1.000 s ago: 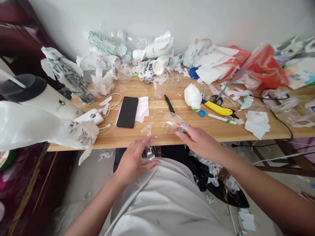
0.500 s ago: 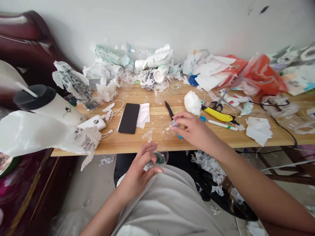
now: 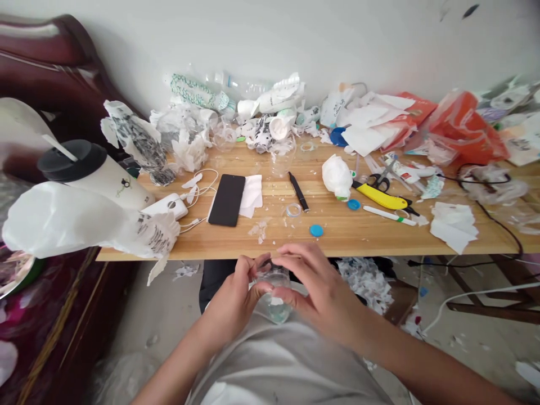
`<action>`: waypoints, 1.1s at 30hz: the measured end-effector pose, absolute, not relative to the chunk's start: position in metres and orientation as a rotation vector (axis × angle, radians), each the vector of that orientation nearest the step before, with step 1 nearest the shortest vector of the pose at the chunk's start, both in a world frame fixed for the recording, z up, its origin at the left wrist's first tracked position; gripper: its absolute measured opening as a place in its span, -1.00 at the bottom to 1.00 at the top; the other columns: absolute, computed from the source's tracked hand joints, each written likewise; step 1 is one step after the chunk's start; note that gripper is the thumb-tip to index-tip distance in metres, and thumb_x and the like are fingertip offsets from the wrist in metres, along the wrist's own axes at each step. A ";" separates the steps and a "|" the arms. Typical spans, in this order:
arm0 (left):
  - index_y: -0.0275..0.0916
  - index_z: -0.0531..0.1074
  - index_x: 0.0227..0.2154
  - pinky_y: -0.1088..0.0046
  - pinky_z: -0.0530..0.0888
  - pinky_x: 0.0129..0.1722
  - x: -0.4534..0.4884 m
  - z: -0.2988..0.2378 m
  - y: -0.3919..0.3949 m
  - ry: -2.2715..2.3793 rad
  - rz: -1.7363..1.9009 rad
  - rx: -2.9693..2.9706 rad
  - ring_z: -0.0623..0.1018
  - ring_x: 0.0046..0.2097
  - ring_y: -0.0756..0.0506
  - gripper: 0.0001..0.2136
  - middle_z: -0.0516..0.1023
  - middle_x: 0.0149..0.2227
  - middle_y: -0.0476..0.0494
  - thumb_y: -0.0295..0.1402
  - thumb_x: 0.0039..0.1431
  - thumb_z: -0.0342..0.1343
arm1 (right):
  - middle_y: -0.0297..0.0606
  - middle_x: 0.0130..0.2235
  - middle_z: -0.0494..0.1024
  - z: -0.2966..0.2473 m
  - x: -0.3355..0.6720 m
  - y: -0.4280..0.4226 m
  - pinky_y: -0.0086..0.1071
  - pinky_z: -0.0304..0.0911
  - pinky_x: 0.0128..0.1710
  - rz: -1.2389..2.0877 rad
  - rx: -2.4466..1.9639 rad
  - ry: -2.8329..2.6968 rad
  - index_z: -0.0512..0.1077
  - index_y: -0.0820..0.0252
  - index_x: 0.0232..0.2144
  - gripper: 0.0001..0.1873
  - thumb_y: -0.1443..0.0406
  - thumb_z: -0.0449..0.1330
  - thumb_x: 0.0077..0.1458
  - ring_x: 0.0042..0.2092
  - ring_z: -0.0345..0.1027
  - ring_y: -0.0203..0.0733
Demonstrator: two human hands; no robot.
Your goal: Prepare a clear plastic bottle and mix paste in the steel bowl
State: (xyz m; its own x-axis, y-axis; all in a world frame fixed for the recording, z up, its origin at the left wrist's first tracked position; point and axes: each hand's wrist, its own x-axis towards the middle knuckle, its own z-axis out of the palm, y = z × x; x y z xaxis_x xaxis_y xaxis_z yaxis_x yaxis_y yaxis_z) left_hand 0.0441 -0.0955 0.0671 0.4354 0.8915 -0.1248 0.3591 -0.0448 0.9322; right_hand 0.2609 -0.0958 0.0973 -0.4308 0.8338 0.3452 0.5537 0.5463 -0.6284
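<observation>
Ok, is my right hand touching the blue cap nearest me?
Apart: the head view shows bare tabletop between your right hand and that blue cap.

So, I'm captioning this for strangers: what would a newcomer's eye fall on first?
Probably the bright orange-red bag at the back right of the wooden desk, then the yellow tool nearer and to its left. At the near edge, the left hand and right hand hold a clear plastic piece.

This looks like a home bedroom: a dark-red headboard (image 3: 44,53) rises at ten o'clock; the bench (image 3: 211,242) carries a phone (image 3: 226,199) at nine, red plastic bags (image 3: 468,132) at two.
</observation>
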 end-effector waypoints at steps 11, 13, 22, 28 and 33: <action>-0.07 0.13 -0.37 0.15 0.54 0.07 0.037 0.081 -0.106 1.010 0.593 1.392 0.45 0.30 -0.29 -0.65 0.65 -0.02 -0.24 -0.17 0.24 0.27 | -0.09 0.10 0.45 0.072 0.267 -0.118 -0.25 0.39 0.10 0.828 -1.126 -2.036 0.34 0.07 -0.18 -0.99 0.29 0.13 0.35 0.16 0.40 -0.11; -0.08 0.15 -0.40 0.16 0.54 0.06 0.038 0.082 -0.104 0.978 0.600 1.368 0.47 0.28 -0.29 -0.63 0.66 -0.09 -0.22 -0.19 0.20 0.31 | -0.10 0.07 0.47 0.077 0.268 -0.118 -0.27 0.41 0.06 0.852 -1.121 -2.045 0.34 0.07 -0.19 -0.98 0.32 0.14 0.35 0.12 0.43 -0.12; -0.13 0.16 -0.52 0.15 0.53 0.04 0.051 0.073 -0.109 1.018 0.758 1.326 0.49 0.25 -0.35 -0.57 0.69 -0.11 -0.26 -0.15 0.14 0.35 | -0.16 0.17 0.43 0.094 0.285 -0.111 -0.29 0.34 0.15 1.141 -1.103 -2.077 0.41 0.04 -0.13 -0.89 0.20 0.21 0.32 0.19 0.39 -0.14; -0.11 0.18 -0.34 0.07 0.46 0.17 0.063 0.072 -0.115 0.958 0.722 1.334 0.50 0.24 -0.29 -0.55 0.41 0.28 -0.35 -0.10 0.06 0.40 | -0.03 0.34 0.22 0.083 0.304 -0.051 -0.04 0.27 0.24 0.602 -1.314 -1.824 0.19 0.00 0.27 -0.44 0.11 0.20 0.30 0.36 0.13 0.04; -0.04 0.06 0.14 0.08 0.48 0.16 0.075 0.052 -0.120 0.942 0.889 1.335 0.53 0.17 -0.23 -0.26 0.38 0.26 -0.41 -0.16 0.04 0.43 | 0.14 0.28 0.32 0.050 0.298 0.006 0.17 0.22 0.24 0.507 -1.507 -1.953 0.14 0.20 0.32 -0.22 0.07 0.29 0.18 0.27 0.27 0.20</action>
State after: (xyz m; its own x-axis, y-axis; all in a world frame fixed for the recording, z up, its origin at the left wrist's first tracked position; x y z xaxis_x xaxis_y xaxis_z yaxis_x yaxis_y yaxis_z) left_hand 0.0752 -0.1201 0.0523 0.3765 0.9254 -0.0445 0.0090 0.0443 0.9990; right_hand 0.2981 0.0057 0.0505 -0.1629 0.9584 0.2343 0.7235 0.2775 -0.6321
